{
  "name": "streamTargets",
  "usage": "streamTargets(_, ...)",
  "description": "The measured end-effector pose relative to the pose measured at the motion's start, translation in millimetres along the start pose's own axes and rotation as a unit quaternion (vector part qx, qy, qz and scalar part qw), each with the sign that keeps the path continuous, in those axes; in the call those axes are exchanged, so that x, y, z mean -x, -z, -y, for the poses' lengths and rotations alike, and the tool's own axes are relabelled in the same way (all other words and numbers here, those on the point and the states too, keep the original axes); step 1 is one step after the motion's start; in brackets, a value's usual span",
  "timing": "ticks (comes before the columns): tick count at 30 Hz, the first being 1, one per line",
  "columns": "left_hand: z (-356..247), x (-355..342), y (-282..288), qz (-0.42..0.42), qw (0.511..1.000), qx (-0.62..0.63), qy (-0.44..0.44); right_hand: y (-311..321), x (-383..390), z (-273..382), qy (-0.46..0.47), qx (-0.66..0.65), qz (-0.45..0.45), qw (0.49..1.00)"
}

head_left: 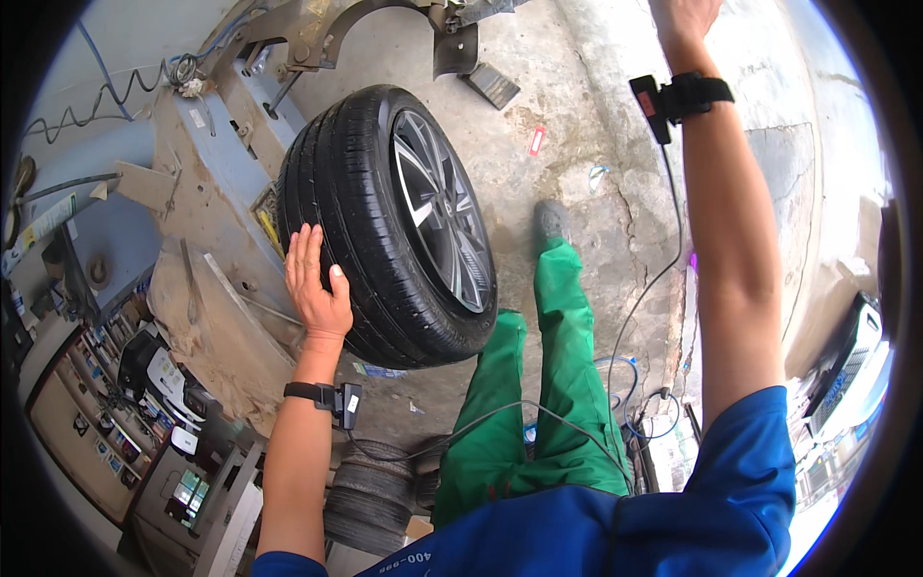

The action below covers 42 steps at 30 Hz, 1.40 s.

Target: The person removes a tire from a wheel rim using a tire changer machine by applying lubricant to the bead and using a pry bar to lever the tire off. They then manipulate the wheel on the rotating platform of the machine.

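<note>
Head view shows the left hand (pixel 317 288) laid flat on the tread of a black rubber tyre (pixel 370 216), fingers straight and spread, so this grip is released, only pressing on the rubber. The tyre stands upright on a worn blue and grey metal machine (pixel 197 192), just beyond the palm. Its axle line runs from the machine side, behind the palm, toward the concrete floor (pixel 577 125) on the far side. The grey spoked alloy rim (pixel 437 207) faces away from the palm, toward that floor. The tread is ribbed with long grooves; the sidewall is smooth.

Labels: a small red rectangular tag (pixel 536 140) lies on the floor beyond the rim, and a yellow striped sticker (pixel 269 226) sits on the machine just beside the fingertips.

Raised high and well apart from the tyre, the right hand (pixel 685 14) is cut off by the picture's top edge, so whether its grip is closed I cannot tell. Both wrists carry black bands with small boxes and cables. Green trousers (pixel 548 385) and a blue shirt show below the wrist. Stacked dark tyres (pixel 370 495) lie under the left forearm.
</note>
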<state>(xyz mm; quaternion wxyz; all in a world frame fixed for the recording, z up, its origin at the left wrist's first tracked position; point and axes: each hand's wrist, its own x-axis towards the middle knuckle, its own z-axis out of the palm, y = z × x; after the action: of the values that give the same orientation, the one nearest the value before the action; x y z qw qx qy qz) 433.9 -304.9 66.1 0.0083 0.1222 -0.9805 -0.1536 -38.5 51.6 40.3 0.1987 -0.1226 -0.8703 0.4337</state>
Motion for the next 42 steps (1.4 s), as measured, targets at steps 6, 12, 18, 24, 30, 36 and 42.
streamTargets(6,-4,20,-8,-0.027,0.999,0.013,-0.027,-26,-39,2,-0.200,-0.385,0.149,0.888)
streamTargets(12,12,23,-4,-0.038,0.999,0.016,-0.021,-60,57,96,-0.064,-0.451,0.254,0.853)
streamTargets(18,9,39,-9,-0.029,0.999,0.004,-0.020,-51,99,100,-0.064,-0.429,0.240,0.869)
streamTargets(24,7,65,-8,-0.049,0.998,0.007,-0.027,-26,156,144,0.072,-0.267,0.207,0.938)
streamTargets(30,5,76,-16,-0.034,0.999,0.001,-0.031,-73,147,153,0.138,-0.250,0.166,0.944)
streamTargets(36,5,88,-11,-0.041,0.998,-0.009,-0.039,-66,149,142,0.131,-0.236,0.191,0.944)
streamTargets(42,-13,76,-11,-0.053,0.997,0.051,0.033,-62,166,146,0.103,-0.275,0.160,0.942)
